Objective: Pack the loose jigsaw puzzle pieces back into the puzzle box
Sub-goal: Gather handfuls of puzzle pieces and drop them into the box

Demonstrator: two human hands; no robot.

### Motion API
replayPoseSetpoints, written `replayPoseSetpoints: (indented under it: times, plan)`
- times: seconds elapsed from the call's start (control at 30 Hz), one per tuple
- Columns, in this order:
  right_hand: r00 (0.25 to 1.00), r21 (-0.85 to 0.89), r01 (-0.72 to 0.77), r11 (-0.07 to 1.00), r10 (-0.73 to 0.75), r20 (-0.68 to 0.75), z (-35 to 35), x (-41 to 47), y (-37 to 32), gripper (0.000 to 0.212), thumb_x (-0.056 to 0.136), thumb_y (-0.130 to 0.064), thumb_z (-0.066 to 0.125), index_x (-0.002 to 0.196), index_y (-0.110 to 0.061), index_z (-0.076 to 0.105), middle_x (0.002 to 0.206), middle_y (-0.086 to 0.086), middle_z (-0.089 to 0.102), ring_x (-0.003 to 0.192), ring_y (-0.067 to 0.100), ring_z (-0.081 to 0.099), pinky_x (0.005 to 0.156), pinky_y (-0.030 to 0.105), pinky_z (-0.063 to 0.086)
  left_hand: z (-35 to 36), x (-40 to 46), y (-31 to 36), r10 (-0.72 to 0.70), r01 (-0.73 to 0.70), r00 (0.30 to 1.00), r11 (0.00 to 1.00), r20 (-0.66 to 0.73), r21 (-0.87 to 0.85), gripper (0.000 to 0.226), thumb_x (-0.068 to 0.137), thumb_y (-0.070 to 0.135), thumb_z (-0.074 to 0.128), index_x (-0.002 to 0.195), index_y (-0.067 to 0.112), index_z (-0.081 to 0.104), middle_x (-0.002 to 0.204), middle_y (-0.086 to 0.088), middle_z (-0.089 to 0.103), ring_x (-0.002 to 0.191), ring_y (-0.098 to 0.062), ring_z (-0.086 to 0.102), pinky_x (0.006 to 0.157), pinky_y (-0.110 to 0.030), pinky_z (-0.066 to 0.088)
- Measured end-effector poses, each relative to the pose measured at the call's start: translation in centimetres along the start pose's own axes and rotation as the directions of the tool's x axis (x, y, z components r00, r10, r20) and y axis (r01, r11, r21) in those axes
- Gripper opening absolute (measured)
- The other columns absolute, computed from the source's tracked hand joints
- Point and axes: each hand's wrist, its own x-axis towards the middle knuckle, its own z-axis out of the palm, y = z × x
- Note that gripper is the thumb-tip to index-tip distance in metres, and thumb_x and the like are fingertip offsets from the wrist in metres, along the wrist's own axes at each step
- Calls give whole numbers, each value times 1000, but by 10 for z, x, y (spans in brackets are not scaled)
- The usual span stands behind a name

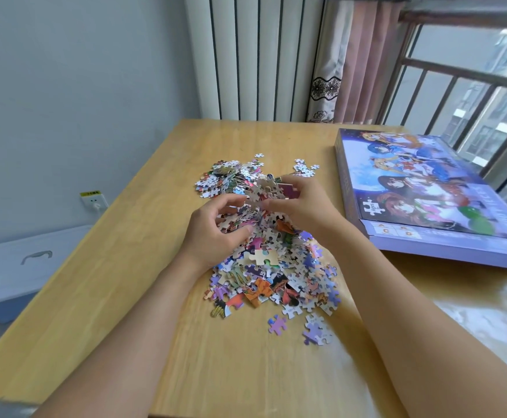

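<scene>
A heap of loose jigsaw puzzle pieces (279,273) lies on the middle of the wooden table (119,297), with a smaller cluster (228,178) behind it. My left hand (216,230) curls its fingers round a bunch of pieces at the top of the heap. My right hand (303,206) grips another bunch of pieces, lifted slightly above the pile. The two hands face each other, almost touching. The purple puzzle box (427,191) with a cartoon picture lies closed on the right side of the table.
A few stray pieces (305,168) lie at the far side and some purple ones (317,330) near me. A white storage bin (13,267) stands on the floor at left. A radiator, curtain and window rails are behind the table.
</scene>
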Motion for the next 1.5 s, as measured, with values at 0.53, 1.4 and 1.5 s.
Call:
replayPoseSetpoints:
  times: [0.53, 1.4, 1.5]
  plan:
    - [980, 431, -119, 895, 176, -96, -36, -56, -28, 63, 77, -6, 84, 133, -17, 57, 97, -5, 65, 77, 10, 66, 67, 24, 49, 4, -18, 19, 67, -62, 988, 997, -141, 38, 32, 80, 21, 78, 110, 25, 69, 109, 13, 69, 106, -5, 62, 92, -27, 50]
    - [881, 655, -364, 662, 472, 12, -117, -189, 45, 39, 83, 3, 75, 120, -2, 66, 118, 19, 71, 111, 33, 68, 92, 52, 56, 132, 8, 102, 273, -421, 883, 822, 382, 385, 47, 78, 11, 78, 123, 19, 67, 127, 1, 64, 117, -18, 57, 96, -24, 39]
    - [852, 709, -378, 595, 523, 16, -126, -189, 43, 19, 85, 6, 72, 100, -5, 65, 106, 19, 72, 105, 32, 70, 92, 51, 57, 141, 15, 106, 319, -413, 904, 821, 284, 393, 25, 86, 8, 64, 106, 17, 76, 105, -3, 73, 95, -26, 65, 78, -34, 52]
